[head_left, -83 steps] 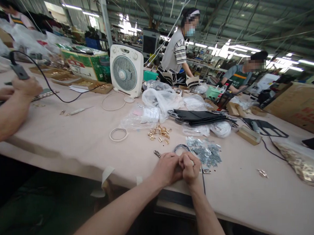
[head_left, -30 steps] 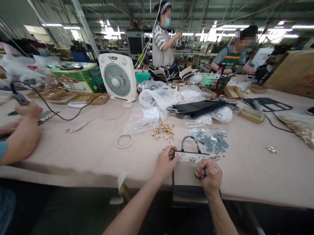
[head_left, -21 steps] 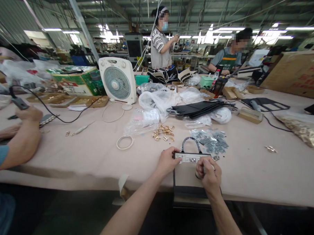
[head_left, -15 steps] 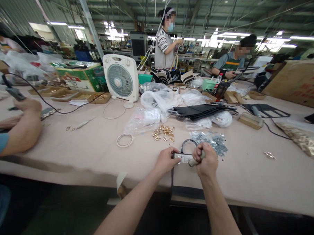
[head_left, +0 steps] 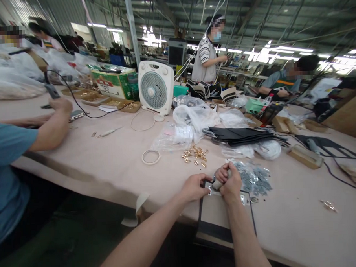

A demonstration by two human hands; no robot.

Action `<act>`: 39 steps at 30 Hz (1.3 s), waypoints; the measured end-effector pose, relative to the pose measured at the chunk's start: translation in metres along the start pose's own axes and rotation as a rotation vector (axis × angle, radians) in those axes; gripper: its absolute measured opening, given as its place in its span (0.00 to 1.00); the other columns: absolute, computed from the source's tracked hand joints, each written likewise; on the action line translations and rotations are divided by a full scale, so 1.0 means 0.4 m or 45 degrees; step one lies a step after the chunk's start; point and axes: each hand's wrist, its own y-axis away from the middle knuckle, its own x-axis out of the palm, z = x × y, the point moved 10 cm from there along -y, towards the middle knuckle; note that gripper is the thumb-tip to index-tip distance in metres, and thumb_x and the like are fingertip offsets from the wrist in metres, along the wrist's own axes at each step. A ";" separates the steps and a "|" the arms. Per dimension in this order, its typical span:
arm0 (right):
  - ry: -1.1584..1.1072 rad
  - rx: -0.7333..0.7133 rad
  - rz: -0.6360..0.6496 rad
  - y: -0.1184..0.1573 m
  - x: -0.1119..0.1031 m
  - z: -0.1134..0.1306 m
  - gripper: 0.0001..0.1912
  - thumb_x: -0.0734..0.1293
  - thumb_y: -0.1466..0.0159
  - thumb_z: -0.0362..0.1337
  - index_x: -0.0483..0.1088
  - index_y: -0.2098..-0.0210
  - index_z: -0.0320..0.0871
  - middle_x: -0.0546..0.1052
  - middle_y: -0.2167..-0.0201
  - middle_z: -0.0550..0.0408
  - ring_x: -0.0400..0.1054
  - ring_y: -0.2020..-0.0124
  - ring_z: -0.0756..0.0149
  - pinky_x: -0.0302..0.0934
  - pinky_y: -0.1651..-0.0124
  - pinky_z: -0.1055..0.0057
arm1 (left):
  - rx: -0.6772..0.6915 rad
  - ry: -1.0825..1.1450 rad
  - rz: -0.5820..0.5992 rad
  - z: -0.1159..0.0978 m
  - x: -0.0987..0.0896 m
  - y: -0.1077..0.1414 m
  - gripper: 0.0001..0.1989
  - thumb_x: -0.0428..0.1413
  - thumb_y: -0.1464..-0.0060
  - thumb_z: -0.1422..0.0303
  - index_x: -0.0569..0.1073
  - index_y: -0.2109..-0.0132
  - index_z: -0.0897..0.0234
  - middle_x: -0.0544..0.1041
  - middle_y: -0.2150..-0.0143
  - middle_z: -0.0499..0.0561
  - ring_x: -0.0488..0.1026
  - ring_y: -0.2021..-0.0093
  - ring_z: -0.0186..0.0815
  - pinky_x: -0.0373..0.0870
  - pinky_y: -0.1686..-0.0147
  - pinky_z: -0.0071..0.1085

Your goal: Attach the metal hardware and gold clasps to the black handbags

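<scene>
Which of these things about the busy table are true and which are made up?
1. The right hand grips a small pale tool handle. True.
2. The left hand rests on the top edge of a dark flat bag piece. True.
3. The white fan lies flat on the floor. False: it stands upright on the table.
4. The gold metal bits are heaped to the right of the silver metal bits. False: they lie to the left of them.
5. A white tape ring lies flat on the table. True.
</scene>
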 end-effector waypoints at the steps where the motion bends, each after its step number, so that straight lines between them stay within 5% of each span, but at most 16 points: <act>1: -0.009 0.019 0.011 -0.002 0.002 -0.004 0.17 0.71 0.37 0.49 0.67 0.72 0.44 0.57 0.85 0.69 0.44 0.88 0.80 0.43 0.87 0.81 | -0.003 -0.007 -0.008 0.000 0.000 -0.002 0.26 0.63 0.57 0.74 0.82 0.47 0.63 0.83 0.62 0.49 0.72 0.67 0.33 0.67 0.65 0.27; 13: 0.220 0.031 0.254 -0.005 0.058 -0.021 0.16 0.66 0.33 0.47 0.68 0.72 0.45 0.58 0.85 0.67 0.47 0.88 0.77 0.44 0.86 0.79 | -0.056 -0.057 -0.054 0.006 0.005 -0.009 0.24 0.62 0.58 0.74 0.82 0.51 0.62 0.84 0.59 0.49 0.75 0.65 0.35 0.70 0.63 0.28; 19: 0.391 -0.110 0.328 0.043 0.073 -0.003 0.17 0.65 0.31 0.48 0.70 0.72 0.45 0.61 0.85 0.65 0.51 0.87 0.74 0.46 0.84 0.76 | 0.046 -0.065 0.032 -0.016 0.000 -0.006 0.21 0.61 0.55 0.73 0.82 0.52 0.63 0.83 0.59 0.50 0.76 0.61 0.38 0.72 0.57 0.30; 23: 0.576 -0.269 0.369 0.096 0.080 0.008 0.18 0.65 0.31 0.47 0.70 0.74 0.45 0.63 0.84 0.62 0.55 0.84 0.72 0.48 0.79 0.72 | 0.130 -0.125 0.195 -0.040 0.008 0.011 0.17 0.62 0.56 0.73 0.80 0.55 0.65 0.80 0.63 0.48 0.74 0.65 0.35 0.70 0.62 0.28; 27: 0.746 -0.451 0.379 0.148 0.088 0.026 0.18 0.67 0.34 0.46 0.71 0.77 0.45 0.66 0.82 0.59 0.59 0.79 0.69 0.55 0.72 0.68 | 0.279 -0.203 0.156 -0.077 0.007 0.030 0.15 0.69 0.57 0.67 0.79 0.60 0.63 0.79 0.59 0.48 0.74 0.60 0.38 0.69 0.58 0.29; 30: 0.656 -0.417 0.309 0.151 0.078 0.037 0.18 0.66 0.33 0.46 0.70 0.76 0.45 0.65 0.82 0.59 0.57 0.80 0.69 0.53 0.75 0.69 | 0.328 -0.241 0.132 -0.089 0.012 0.039 0.15 0.70 0.55 0.66 0.80 0.59 0.61 0.81 0.56 0.49 0.75 0.56 0.40 0.69 0.54 0.30; 34: 0.293 -0.367 0.127 0.144 0.043 0.073 0.16 0.65 0.32 0.46 0.69 0.73 0.46 0.62 0.84 0.63 0.51 0.85 0.73 0.45 0.81 0.74 | 0.299 -0.232 0.153 -0.084 0.016 0.039 0.26 0.74 0.59 0.63 0.82 0.50 0.59 0.81 0.50 0.52 0.75 0.50 0.44 0.70 0.51 0.32; 39: 0.271 -0.451 0.147 0.178 0.053 0.083 0.19 0.66 0.32 0.48 0.69 0.76 0.45 0.60 0.85 0.62 0.53 0.85 0.72 0.47 0.81 0.73 | 0.249 -0.220 0.175 -0.080 0.013 0.038 0.28 0.74 0.60 0.61 0.82 0.49 0.59 0.81 0.49 0.52 0.76 0.51 0.43 0.71 0.56 0.30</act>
